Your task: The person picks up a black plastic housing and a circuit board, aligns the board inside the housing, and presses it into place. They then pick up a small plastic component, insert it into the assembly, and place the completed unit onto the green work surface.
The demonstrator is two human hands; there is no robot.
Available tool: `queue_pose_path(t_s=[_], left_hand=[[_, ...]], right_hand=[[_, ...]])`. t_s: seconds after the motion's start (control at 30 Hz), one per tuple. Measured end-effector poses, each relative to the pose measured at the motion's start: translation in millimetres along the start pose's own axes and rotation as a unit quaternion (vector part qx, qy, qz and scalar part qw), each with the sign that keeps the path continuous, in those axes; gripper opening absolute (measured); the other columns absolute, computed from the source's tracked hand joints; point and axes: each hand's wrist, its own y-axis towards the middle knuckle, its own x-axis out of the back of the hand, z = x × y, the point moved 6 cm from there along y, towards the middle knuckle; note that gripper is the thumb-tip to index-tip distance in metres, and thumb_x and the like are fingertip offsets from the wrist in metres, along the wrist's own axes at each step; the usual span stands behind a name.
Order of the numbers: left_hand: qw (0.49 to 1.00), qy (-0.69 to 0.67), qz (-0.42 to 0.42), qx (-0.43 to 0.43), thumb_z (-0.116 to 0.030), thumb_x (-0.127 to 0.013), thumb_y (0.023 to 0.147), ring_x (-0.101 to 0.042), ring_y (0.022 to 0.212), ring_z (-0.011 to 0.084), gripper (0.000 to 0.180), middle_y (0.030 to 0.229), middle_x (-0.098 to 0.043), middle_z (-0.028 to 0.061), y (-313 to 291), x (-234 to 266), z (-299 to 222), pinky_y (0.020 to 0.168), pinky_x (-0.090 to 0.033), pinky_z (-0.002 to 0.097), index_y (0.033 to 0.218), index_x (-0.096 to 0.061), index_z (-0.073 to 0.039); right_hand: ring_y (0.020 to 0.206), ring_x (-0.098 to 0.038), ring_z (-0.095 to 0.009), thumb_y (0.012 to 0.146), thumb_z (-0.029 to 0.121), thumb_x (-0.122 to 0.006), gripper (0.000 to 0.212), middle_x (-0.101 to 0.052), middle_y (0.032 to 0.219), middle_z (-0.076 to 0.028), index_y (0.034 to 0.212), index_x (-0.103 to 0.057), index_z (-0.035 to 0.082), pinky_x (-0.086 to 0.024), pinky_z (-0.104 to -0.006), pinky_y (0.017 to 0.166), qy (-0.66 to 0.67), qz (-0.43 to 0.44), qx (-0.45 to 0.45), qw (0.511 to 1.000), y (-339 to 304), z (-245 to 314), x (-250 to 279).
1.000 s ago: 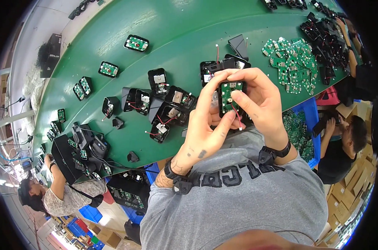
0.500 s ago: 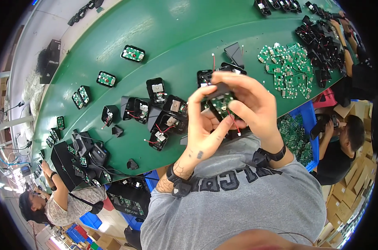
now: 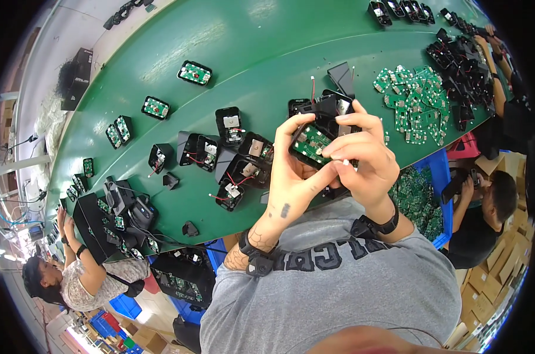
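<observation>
My left hand (image 3: 292, 187) is wrapped round a small black plastic housing (image 3: 296, 157), tilted up in front of my chest. Set in that housing is a green circuit board (image 3: 310, 141) with small white parts. Over the board's right side, my right hand (image 3: 371, 158) has thumb and index finger pinched together on a small white wire plug (image 3: 346, 162). Most of the plug's wire is hidden by the fingers. Just beyond my hands lie more open black housings (image 3: 343, 106), one with a red wire standing up.
Several open black housings (image 3: 230, 127) with wires stand to the left. Further left are housings fitted with boards (image 3: 195, 73). A heap of loose green boards (image 3: 415, 100) lies to the right, above a blue bin (image 3: 441, 177) of boards. Co-workers sit at both sides.
The board and housing have tilted and now show more of the board's face. My right fingers have closed on the plug, which was hanging free on its red wire.
</observation>
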Motion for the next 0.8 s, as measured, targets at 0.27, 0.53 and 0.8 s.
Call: queue_pose_path(t_s=[0.27, 0.53, 0.8], left_hand=[[0.990, -0.042, 0.056, 0.122, 0.003, -0.066, 0.084, -0.067, 0.078, 0.0168, 0.049, 0.106, -0.060, 0.0146, -5, 6, 3, 0.049, -0.052, 0.0214, 0.120, -0.035, -0.007], [0.989, 0.098, -0.087, -0.062, 0.005, -0.064, 0.080, -0.065, 0.083, 0.0130, 0.042, 0.101, -0.063, 0.0110, -10, 17, -23, 0.065, -0.058, 0.0243, 0.115, -0.042, -0.002], [0.956, 0.257, -0.081, -0.116, 0.009, -0.062, 0.076, -0.064, 0.087, 0.0109, 0.043, 0.099, -0.062, 0.0081, -14, 11, -32, 0.074, -0.054, 0.0234, 0.113, -0.045, -0.001]], right_hand=[[0.091, -0.058, -0.024, 0.074, 0.003, -0.063, 0.006, -0.063, 0.072, -0.001, 0.078, -0.061, 0.007, -0.030, -0.0580, 0.107, 0.120, -0.032, -0.094, 0.988, -6, -13, -2], [0.109, -0.051, -0.031, 0.071, 0.004, -0.064, 0.008, -0.058, 0.099, -0.007, 0.075, -0.059, 0.007, -0.036, -0.0493, 0.098, 0.080, 0.044, -0.117, 0.989, 5, -2, -1], [0.111, -0.054, -0.035, 0.061, 0.002, -0.063, 0.012, -0.055, 0.101, -0.011, 0.070, -0.055, 0.004, -0.040, -0.0493, 0.098, -0.051, 0.087, -0.064, 0.993, 10, 2, -9]])
